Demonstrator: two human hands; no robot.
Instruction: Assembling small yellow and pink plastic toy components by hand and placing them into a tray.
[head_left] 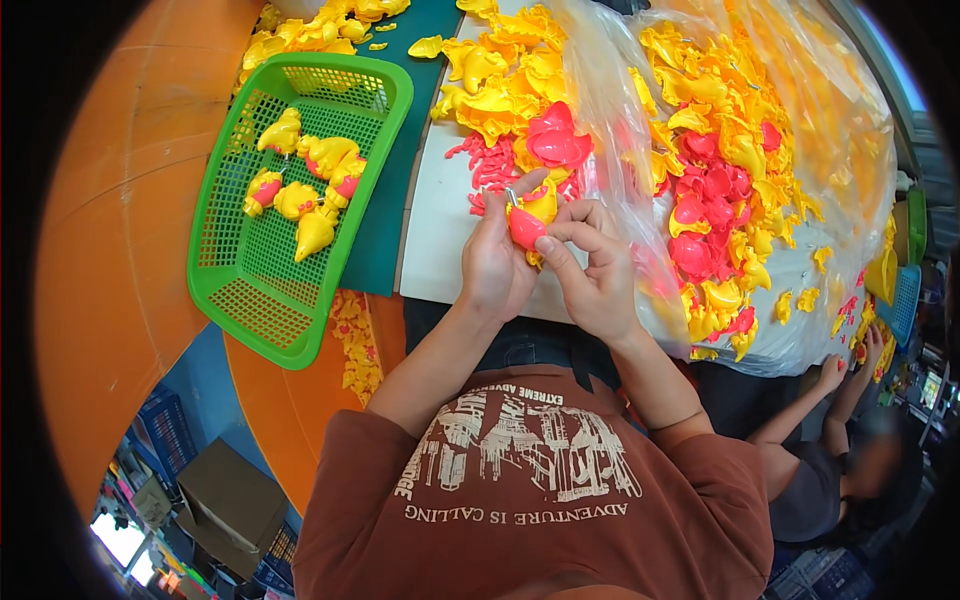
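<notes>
Both my hands meet over the near edge of the white table (432, 240), holding a small yellow and pink plastic toy piece (528, 228) with a metal pin sticking out of its top. My left hand (488, 265) is curled round its left side, thumb raised. From the right, my right hand (600, 275) presses thumb and fingertips on the pink part. Just beyond lie small pink plastic bits (487, 163) and larger pink shells (558, 137). Yellow plastic shells (500, 62) are heaped behind them. Part of the held piece is hidden by my fingers.
A green basket (385, 150) at the left holds several yellow and pink toy pieces (315, 235). Clear plastic bagging (608, 110) and a heap of pink shells (708, 205) lie to the right. A co-worker's hands (835, 373) are at the far right. A cardboard box (232, 505) sits lower left.
</notes>
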